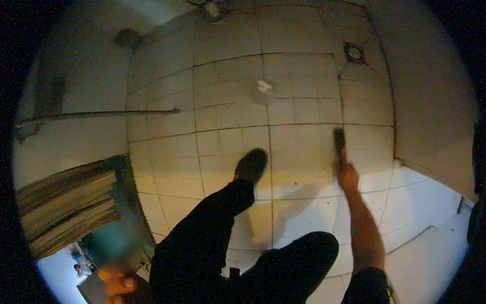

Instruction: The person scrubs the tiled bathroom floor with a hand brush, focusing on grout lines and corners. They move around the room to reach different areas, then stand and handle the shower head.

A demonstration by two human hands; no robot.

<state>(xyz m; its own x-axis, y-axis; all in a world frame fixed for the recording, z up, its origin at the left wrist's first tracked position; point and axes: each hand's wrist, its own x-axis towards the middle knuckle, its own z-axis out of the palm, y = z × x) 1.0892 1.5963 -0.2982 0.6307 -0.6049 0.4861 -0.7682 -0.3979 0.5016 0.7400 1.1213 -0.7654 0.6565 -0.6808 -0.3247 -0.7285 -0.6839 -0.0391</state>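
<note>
My right hand (348, 178) reaches forward over the tiled floor (230, 144), closed around a narrow dark brush (339, 138) that points away from me. The brush is blurred, and its head is close to a dark grout line. At the lower left edge, my left hand (115, 286) shows only its curled fingers. Beside it is a blurred green patch (116, 240); whatever the fingers hold, if anything, I cannot make out.
A round drain (354, 52) sits in the floor at the far right. A pipe or rod (101, 115) juts in from the left wall. A worn wooden door frame (71, 202) borders the opening at left. My dark shoe (252, 164) stands mid-floor, with small specks scattered nearby.
</note>
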